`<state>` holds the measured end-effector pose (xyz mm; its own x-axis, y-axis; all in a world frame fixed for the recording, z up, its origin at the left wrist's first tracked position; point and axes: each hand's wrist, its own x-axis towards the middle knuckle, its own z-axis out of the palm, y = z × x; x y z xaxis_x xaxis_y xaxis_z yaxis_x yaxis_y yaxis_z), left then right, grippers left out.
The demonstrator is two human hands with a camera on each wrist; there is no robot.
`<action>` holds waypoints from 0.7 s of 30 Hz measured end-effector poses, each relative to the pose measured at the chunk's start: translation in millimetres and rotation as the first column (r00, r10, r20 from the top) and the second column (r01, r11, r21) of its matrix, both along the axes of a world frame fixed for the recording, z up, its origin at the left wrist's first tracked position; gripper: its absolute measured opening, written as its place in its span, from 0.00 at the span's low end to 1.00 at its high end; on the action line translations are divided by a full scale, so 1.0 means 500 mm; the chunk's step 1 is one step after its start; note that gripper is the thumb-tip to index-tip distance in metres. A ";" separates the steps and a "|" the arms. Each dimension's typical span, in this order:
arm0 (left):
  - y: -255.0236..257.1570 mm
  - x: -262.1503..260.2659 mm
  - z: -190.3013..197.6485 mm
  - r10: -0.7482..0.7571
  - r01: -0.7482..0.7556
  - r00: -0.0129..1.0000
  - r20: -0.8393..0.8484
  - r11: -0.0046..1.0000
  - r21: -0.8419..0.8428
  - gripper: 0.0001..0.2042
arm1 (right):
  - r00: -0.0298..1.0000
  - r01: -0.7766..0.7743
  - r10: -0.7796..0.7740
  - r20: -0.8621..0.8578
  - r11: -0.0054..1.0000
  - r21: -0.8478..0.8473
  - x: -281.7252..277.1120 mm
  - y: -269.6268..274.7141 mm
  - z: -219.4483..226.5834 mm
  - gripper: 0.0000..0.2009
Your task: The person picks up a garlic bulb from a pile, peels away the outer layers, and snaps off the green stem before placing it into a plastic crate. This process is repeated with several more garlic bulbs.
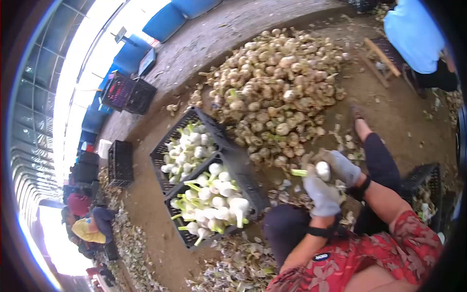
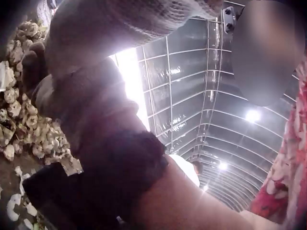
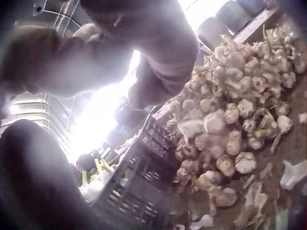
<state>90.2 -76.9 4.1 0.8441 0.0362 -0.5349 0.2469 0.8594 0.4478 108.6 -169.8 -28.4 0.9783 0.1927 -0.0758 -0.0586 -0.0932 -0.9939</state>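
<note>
In the head view, a white garlic bulb (image 1: 322, 170) with a short green stem (image 1: 298, 173) sits between two gloved hands. My left hand (image 1: 322, 195), in a pale dirty glove, grips it from below, near the neck. From the other side my right hand (image 1: 344, 168) closes around it, its browned glove fingers curling over the top. Part of the bulb (image 3: 87, 31) also shows between the gloves in the right wrist view. Gloved hands fill the upper left of the left wrist view and hide the bulb there.
A large heap of untrimmed garlic (image 1: 277, 92) lies ahead. Two black crates (image 1: 188, 239) of cleaned white bulbs stand left of my knees. Loose skins (image 1: 238, 265) litter the ground. A person in blue (image 1: 413, 36) sits at upper right; another crate (image 1: 428, 177) stands at right.
</note>
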 end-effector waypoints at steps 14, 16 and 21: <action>0.492 -0.262 0.349 0.268 -0.392 0.801 0.536 0.911 0.130 0.14 | 0.829 0.497 -0.468 0.307 0.868 -0.018 -0.373 -0.245 0.382 0.16; 0.618 -0.277 0.370 0.203 -0.369 0.812 0.548 0.905 0.212 0.13 | 0.759 0.583 -0.504 0.412 0.808 -0.086 -0.412 -0.286 0.414 0.18; 0.849 -0.213 0.445 0.219 -0.448 0.848 0.482 0.781 0.434 0.08 | 0.755 0.607 -0.413 0.509 0.733 -0.306 -0.414 -0.348 0.528 0.16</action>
<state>-16.2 347.7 226.7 0.8504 0.5259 0.0159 -0.3021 0.4633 0.8331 -98.3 -343.7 235.8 0.8747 -0.3038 0.3775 0.1439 -0.5811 -0.8010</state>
